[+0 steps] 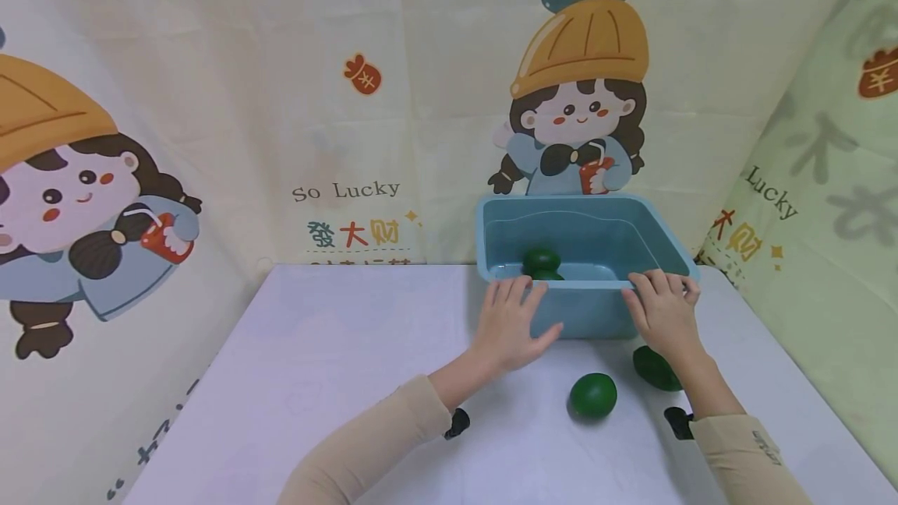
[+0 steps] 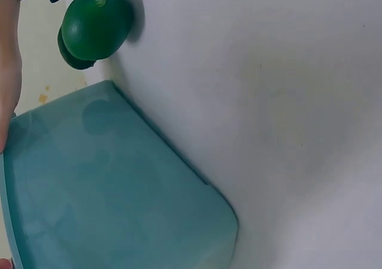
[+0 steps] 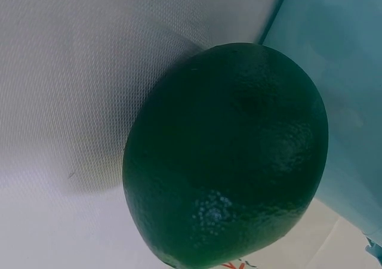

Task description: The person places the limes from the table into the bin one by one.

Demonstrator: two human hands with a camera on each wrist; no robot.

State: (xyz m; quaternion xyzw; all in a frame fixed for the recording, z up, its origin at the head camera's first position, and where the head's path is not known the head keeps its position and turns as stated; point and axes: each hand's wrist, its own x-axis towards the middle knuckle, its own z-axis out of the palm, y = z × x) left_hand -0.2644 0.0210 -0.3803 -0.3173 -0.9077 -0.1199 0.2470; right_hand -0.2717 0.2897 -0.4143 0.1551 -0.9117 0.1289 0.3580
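Resting its fingers along the front rim of a blue bin (image 1: 582, 316), the left hand (image 1: 508, 326) is spread, its thumb held away toward the right. The right hand (image 1: 666, 316) grips the same rim near its right front corner, fingers bent over the edge and thumb against the outer wall. The bin stands at the far edge of the worktop (image 1: 365, 357), close to the far right corner. Inside, toward its left side, lie two green fruits (image 1: 541, 260), the nearer partly hidden by the front wall. Between the forearms a third fruit (image 1: 592, 396) lies on the worktop; a fourth fruit (image 1: 652, 367) sits nearer the bin, partly covered by the right wrist. Beige sleeves (image 1: 379, 439) cover both forearms. Behind the far edge hangs a printed cloth (image 1: 449, 139) with cartoon figures and lettering.
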